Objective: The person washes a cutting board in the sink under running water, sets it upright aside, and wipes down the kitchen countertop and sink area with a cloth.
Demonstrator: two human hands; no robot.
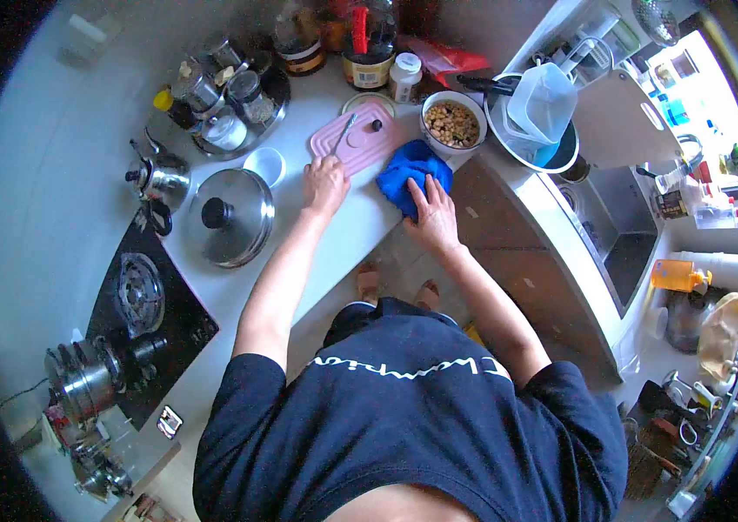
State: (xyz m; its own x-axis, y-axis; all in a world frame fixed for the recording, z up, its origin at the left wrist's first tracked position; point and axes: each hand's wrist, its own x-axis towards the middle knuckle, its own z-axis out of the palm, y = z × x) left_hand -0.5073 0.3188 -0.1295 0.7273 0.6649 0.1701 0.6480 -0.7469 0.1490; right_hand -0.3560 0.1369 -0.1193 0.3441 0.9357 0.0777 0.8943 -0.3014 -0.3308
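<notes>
My left hand is closed at the near edge of a pink ridged plastic lid or board, its fingers at the lower end of a slim metal utensil; the utensil's kind is unclear. A small dark knob sits on the pink piece. To the right, my right hand rests on a crumpled blue cloth at the counter's front edge, fingers stretched out and apart. Just behind the cloth stands a white bowl of beans or nuts in liquid.
On the left are a lidded steel pan, a white cup, a kettle and a black hob. Jars on a round tray stand behind. Clear containers sit in a basin near the sink at right.
</notes>
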